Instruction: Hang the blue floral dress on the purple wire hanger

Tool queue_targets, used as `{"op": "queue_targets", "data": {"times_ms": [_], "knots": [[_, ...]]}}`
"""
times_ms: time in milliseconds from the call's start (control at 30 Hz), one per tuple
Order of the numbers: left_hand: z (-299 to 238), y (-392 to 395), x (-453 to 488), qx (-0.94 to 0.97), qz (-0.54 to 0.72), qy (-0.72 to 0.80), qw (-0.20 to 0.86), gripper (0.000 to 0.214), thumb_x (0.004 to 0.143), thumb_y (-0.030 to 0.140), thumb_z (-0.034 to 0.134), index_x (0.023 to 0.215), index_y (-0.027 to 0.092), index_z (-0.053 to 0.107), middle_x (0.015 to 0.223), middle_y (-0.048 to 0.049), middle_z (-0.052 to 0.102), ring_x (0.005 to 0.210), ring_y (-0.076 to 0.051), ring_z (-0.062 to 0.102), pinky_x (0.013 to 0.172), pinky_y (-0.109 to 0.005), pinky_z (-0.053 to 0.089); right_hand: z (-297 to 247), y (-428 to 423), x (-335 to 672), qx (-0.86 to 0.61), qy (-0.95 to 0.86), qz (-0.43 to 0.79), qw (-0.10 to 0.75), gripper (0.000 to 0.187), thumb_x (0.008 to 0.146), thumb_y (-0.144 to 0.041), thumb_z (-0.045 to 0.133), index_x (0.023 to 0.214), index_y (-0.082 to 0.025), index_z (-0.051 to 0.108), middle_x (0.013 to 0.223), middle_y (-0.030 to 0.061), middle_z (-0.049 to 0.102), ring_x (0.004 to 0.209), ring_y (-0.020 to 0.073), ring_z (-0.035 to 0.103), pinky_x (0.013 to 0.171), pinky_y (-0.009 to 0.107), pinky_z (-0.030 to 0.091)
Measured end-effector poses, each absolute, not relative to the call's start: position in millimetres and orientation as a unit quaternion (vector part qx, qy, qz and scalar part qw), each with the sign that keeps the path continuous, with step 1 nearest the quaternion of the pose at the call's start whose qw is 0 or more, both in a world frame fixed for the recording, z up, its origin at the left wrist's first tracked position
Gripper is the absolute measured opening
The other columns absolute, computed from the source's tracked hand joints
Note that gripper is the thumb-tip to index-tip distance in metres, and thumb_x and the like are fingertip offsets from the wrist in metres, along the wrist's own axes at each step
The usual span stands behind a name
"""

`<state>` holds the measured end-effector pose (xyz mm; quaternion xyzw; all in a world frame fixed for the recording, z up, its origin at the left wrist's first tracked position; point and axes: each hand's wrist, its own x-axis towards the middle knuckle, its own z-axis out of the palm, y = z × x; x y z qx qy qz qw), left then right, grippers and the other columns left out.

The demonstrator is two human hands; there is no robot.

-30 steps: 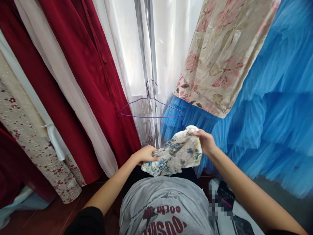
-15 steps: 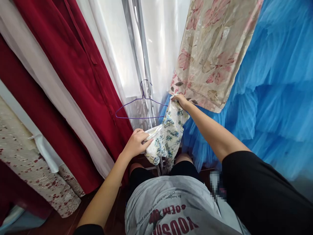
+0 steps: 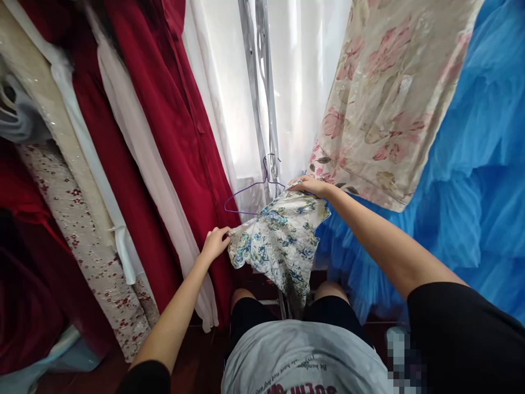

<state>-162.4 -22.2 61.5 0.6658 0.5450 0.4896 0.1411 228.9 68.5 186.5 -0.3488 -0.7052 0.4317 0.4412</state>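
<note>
A white garment with blue and green flowers (image 3: 283, 235) is stretched between my two hands, its lower part hanging above my knees. My left hand (image 3: 216, 243) pinches its left edge. At its upper right, my right hand (image 3: 314, 186) is closed on the fabric. Just behind the garment hangs a purple hanger (image 3: 241, 192), its hook up by a metal stand (image 3: 260, 98). The cloth covers the hanger's lower right part, and whether the garment is on it I cannot tell.
Long red dresses (image 3: 164, 120) and a beige sequined dress (image 3: 94, 241) hang at left. To the right are a beige floral cloth (image 3: 381, 109) and a ruffled blue tulle gown (image 3: 459, 197). A white curtain (image 3: 303, 71) forms the backdrop. A grey-blue basin (image 3: 77, 355) sits at lower left.
My left hand has moved outward to the left, spreading the bunched garment wide. More of its floral front shows and it covers more of the hanger. The view has shifted left.
</note>
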Motion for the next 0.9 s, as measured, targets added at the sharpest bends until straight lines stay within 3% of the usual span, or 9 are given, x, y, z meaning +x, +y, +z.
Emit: {"op": "queue_targets", "data": {"times_ms": [133,300,400,500,633,700,800,900], "knots": [[98.7,20.2,-164.4,0.667,0.489,0.552,0.107,0.017,0.071,0.008,0.067,0.067,0.024,0.065,0.071,-0.0029,0.065,0.093,-0.028,0.062,0.101,-0.036,0.035,189.1,71.6,232.9,-0.359,-0.714,0.424,0.425,0.024,0.056,-0.030,0.087,0.065,-0.015,0.071,0.058,-0.0036,0.064,0.055,0.0112,0.053,0.052,0.022,0.039],[155.9,59.1,-155.8,0.669,0.513,0.532,0.084,0.017,0.067,0.004,0.066,0.073,0.020,0.065,0.081,-0.0060,0.069,0.096,-0.027,0.060,0.100,-0.038,0.035,192.5,71.2,236.0,-0.383,-0.717,0.433,0.390,0.024,0.063,-0.031,0.087,0.076,-0.014,0.076,0.072,0.0030,0.074,0.067,0.0175,0.065,0.061,0.026,0.049],[177.8,72.8,-136.9,0.691,0.515,0.497,0.101,0.018,0.071,0.012,0.069,0.088,0.017,0.065,0.089,-0.0052,0.070,0.089,-0.021,0.060,0.091,-0.033,0.042,193.1,68.9,239.8,-0.416,-0.677,0.487,0.363,0.023,0.071,-0.027,0.086,0.085,-0.012,0.077,0.083,0.0103,0.078,0.075,0.0237,0.071,0.067,0.031,0.055],[183.1,83.4,-113.6,0.705,0.523,0.449,0.166,0.028,0.073,0.023,0.073,0.096,0.015,0.061,0.079,-0.0022,0.068,0.074,-0.016,0.060,0.076,-0.028,0.046,188.8,66.4,251.6,-0.459,-0.626,0.544,0.318,0.023,0.082,-0.034,0.080,0.091,-0.013,0.077,0.086,0.0136,0.078,0.075,0.0241,0.072,0.067,0.033,0.059],[174.8,94.9,-95.9,0.682,0.580,0.430,0.120,0.031,0.065,0.027,0.079,0.087,0.015,0.061,0.076,0.0000,0.063,0.072,-0.015,0.057,0.070,-0.025,0.042,176.7,61.9,281.4,-0.469,-0.612,0.565,0.293,0.029,0.093,-0.041,0.067,0.095,-0.013,0.075,0.092,0.0124,0.079,0.076,0.0205,0.071,0.068,0.029,0.060],[170.5,95.7,-92.7,0.671,0.575,0.460,0.084,0.025,0.070,0.034,0.077,0.075,0.015,0.061,0.069,0.0011,0.057,0.068,-0.014,0.052,0.065,-0.024,0.038,170.9,56.1,296.6,-0.469,-0.617,0.561,0.290,0.028,0.091,-0.040,0.069,0.094,-0.013,0.076,0.092,0.0115,0.079,0.078,0.0204,0.072,0.070,0.028,0.059],[169.1,83.6,-87.6,0.712,0.521,0.464,0.078,0.042,0.088,0.049,0.059,0.063,0.015,0.060,0.056,0.0024,0.046,0.059,-0.013,0.044,0.060,-0.026,0.033,166.8,44.3,311.1,-0.444,-0.646,0.540,0.308,0.026,0.079,-0.040,0.081,0.083,-0.015,0.076,0.084,0.0087,0.078,0.075,0.0215,0.071,0.069,0.030,0.058],[173.9,61.5,-78.7,0.770,0.465,0.433,0.052,0.042,0.090,0.052,0.057,0.075,0.015,0.069,0.061,0.0013,0.053,0.063,-0.014,0.047,0.063,-0.026,0.033,172.2,38.8,312.7,-0.415,-0.653,0.491,0.401,0.028,0.068,-0.039,0.088,0.075,-0.015,0.074,0.074,0.0070,0.076,0.069,0.0212,0.069,0.067,0.031,0.056]]}}
